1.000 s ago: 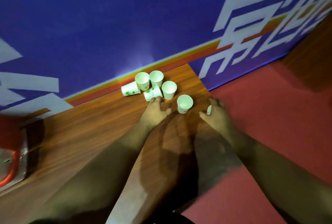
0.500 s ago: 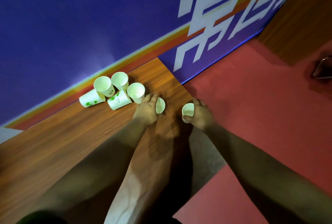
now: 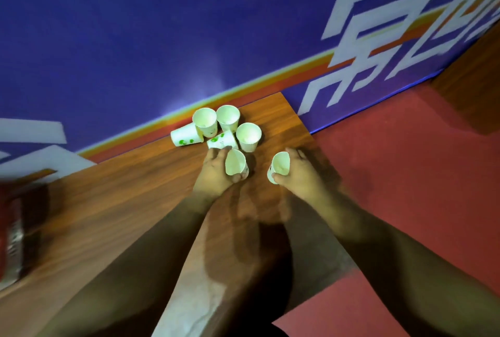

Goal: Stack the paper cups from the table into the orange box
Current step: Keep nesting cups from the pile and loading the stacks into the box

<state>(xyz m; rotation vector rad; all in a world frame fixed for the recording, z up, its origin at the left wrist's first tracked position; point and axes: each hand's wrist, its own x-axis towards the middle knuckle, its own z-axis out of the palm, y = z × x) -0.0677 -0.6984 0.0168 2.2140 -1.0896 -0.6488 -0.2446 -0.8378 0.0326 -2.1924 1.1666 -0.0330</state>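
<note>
Gently: my left fingers point(image 3: 216, 153) curl round a paper cup point(image 3: 235, 163), right fingers point(image 3: 296, 153) round a second cup point(image 3: 280, 166) at three o'clock; flimsy, grip mid-wall.

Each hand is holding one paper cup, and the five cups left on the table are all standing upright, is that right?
Not quite. In the head view only three upright cups stand on the table; two other cups lie on their sides. The left hand and right hand do each hold a cup.
</note>
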